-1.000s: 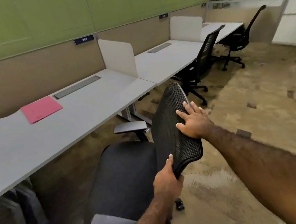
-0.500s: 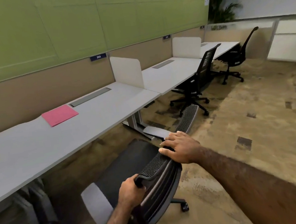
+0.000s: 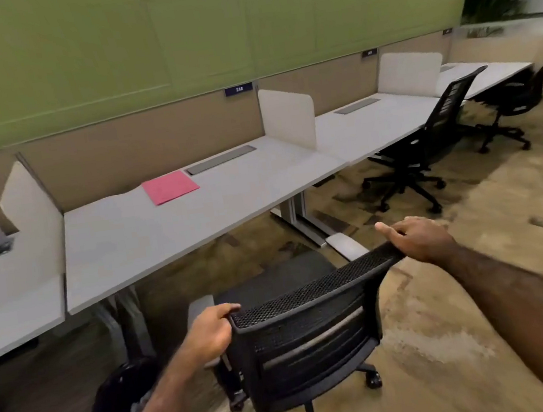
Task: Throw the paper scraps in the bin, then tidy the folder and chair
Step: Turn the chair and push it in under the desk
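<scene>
Chair swung upright, back now square to the person

Since 0.5 s ago the chair [image 3: 300, 333] has turned so its mesh back faces the person and its seat points toward the worktop [image 3: 177, 232]. The left hand [image 3: 209, 335] is curled over the back's top left corner; the right hand [image 3: 416, 238] is closed over the top right corner, thumb stretched along the rim. The chair stands just off the worktop edge. The pink folder [image 3: 170, 186] lies flat near the worktop's rear. A black bin [image 3: 122, 398] sits on the floor under the worktop, left of the chair
</scene>
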The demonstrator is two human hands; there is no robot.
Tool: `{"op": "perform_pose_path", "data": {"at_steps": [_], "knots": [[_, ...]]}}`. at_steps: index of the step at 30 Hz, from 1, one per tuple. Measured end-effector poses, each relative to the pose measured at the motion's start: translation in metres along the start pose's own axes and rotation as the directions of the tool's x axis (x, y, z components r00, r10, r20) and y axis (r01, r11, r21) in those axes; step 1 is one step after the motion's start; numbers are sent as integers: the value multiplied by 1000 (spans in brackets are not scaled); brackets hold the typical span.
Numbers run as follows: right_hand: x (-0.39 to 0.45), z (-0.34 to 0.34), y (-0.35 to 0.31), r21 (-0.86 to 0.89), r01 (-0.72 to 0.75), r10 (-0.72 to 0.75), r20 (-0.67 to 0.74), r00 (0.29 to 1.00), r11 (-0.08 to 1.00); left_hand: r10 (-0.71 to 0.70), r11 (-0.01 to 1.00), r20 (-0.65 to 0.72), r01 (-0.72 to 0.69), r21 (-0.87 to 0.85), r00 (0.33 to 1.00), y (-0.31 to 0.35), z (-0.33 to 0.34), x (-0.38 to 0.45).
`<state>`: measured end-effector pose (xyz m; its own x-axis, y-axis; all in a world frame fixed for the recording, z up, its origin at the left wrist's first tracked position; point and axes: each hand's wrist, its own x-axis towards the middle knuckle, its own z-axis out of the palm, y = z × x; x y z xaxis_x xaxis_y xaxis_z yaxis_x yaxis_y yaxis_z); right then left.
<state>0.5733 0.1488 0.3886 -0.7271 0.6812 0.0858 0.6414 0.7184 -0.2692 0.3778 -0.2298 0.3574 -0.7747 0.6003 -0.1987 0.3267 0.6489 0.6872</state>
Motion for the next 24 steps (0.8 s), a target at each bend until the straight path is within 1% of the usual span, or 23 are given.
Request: {"op": "perform_pose_path", "data": {"at_steps": [2,3,4,5,6,7,8,9,10,11,13,14,16,18,21,24], "knots": [[11,-2,6,46,-39,38,11,999,998,-77,995,-154,66,-77,985,8,-1,-3],[17,-1,9,49,-31,30,9,999,998,-124,982,-215,89,-166,969,15,0,-6],[23,1,13,59,-12,11,8,1000,998,-158,963,-243,95,-252,957,23,2,-8],[30,4,17,86,12,-13,14,1000,996,-168,949,-236,92,-303,957,34,5,-9],[36,5,21,139,34,-38,30,999,990,-167,949,-206,101,-298,964,45,10,-10],[42,6,25,202,52,-63,51,997,978,-162,964,-194,113,-241,968,55,17,-10],[47,6,30,245,74,-93,69,993,967,-147,984,-217,120,-133,965,63,25,-9],[52,7,33,250,104,-128,83,988,963,-129,992,-275,126,-27,953,68,33,-7],[55,9,36,235,135,-161,92,983,963,-113,990,-354,134,35,928,72,38,-7],[59,12,39,226,167,-191,88,978,960,-110,988,-430,147,54,896,75,41,-5],[67,14,39,242,218,-235,44,971,945,-101,987,-544,155,53,833,76,45,-3],[72,13,37,255,236,-248,15,969,938,-97,985,-573,161,62,814,76,45,0],[84,10,31,280,272,-277,-24,961,920,-119,980,-595,189,57,795,76,44,9],[97,7,27,312,301,-307,-31,951,901,-164,973,-613,231,31,773,76,42,20],[113,9,23,373,298,-307,-35,951,879,-207,962,-645,272,0,735,74,43,29],[133,13,15,418,289,-293,-58,954,861,-223,958,-680,285,-21,698,76,42,41]]}}
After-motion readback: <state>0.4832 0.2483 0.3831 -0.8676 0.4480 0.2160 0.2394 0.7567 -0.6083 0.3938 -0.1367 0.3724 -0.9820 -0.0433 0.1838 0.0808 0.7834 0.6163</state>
